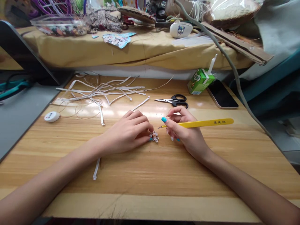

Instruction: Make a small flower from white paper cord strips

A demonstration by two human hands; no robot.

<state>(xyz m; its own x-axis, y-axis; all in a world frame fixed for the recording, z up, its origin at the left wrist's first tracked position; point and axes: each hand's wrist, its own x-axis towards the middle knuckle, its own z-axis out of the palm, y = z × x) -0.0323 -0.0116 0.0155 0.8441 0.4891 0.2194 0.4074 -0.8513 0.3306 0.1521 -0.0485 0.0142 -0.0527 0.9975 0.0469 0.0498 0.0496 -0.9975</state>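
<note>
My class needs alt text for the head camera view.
A left hand holds a small looped flower-shaped piece on a wooden table while the right hand holds yellow tweezers close by. Black-handled scissors and white cords lie beyond.

The left arm (63,173) and right arm (243,184) are stretched forward and in. The left hand (133,131) is turned palm down, its thumb (142,141) and fingertips (150,127) pinched. The right hand (185,132) is held on its side, fingers (177,110) curled. 2 blue thumb nails (163,119) can be seen.
</note>
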